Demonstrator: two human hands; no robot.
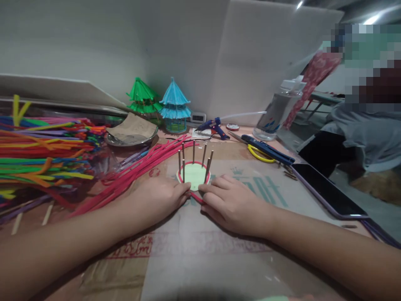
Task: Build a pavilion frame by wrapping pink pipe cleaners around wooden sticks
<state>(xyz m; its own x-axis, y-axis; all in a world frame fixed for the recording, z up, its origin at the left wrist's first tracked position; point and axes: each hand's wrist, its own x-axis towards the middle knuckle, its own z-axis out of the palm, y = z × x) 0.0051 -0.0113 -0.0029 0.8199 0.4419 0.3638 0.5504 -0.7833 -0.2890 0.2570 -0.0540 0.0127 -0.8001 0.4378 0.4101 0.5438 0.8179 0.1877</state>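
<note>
A round pale green base [194, 173] lies flat on the table, with several thin brown sticks [193, 151] standing upright around its edge. A red pipe cleaner [196, 196] runs along the rim, and a stretch of it comes away at the near side. My left hand [159, 194] has its thumb and fingers closed at the base's near left edge, on the pipe cleaner. From the other side, my right hand [233, 202] pinches the same red strand at the near right edge. Both sets of fingertips partly hide the strand.
Bundles of coloured pipe cleaners [46, 150] and loose red ones [125, 171] lie left. Behind are green [142, 96] and blue [173, 100] model pavilions and a glue gun [214, 127]. Pliers [266, 148], a water bottle [274, 113] and a phone [327, 190] lie right, near a seated person [360, 129].
</note>
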